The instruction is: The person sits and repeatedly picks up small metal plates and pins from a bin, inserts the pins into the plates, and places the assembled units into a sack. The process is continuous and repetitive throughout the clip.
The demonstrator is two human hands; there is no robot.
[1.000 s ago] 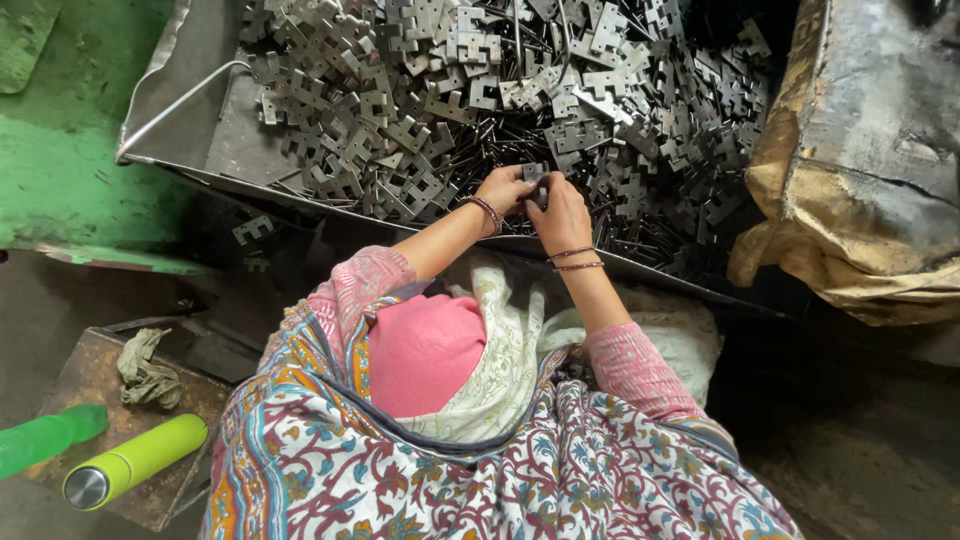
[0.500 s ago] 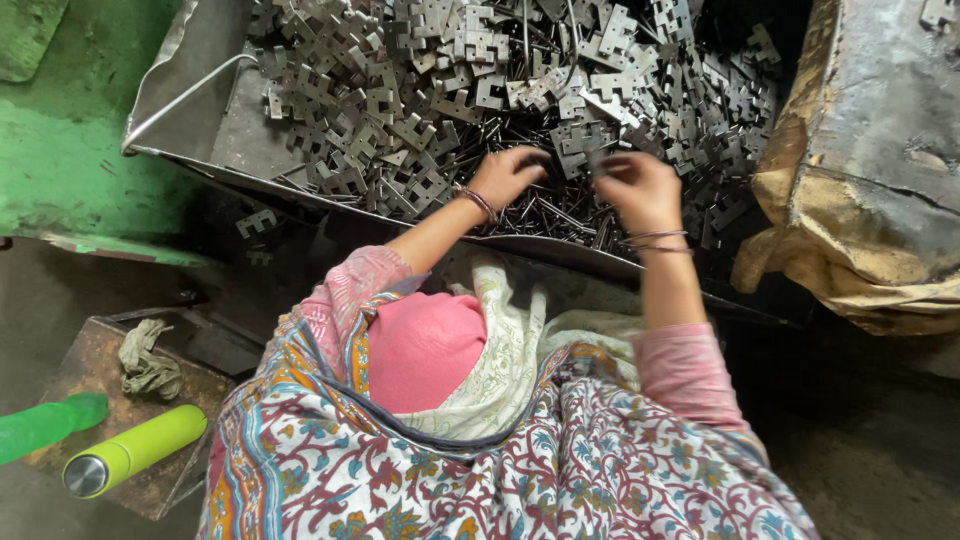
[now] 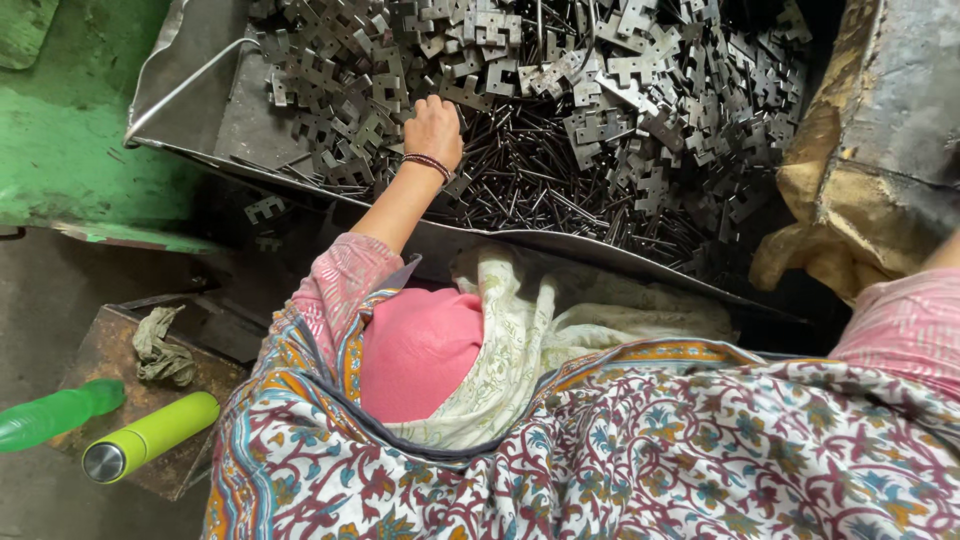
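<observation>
While curled, left hand [image 3: 432, 128] touches notched metal plates [image 3: 350, 95].

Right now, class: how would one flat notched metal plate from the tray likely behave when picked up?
Each notched metal plate looks thin, flat steel: probably stiff and heavy for its size. Notches may snag neighbours in the heap. The left hand rests among them; edges could be sharp.

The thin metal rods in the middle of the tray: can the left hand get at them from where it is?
Probably yes. The left hand rests on the flat metal pieces right beside the rods, which lie uncovered, nothing between them.
</observation>
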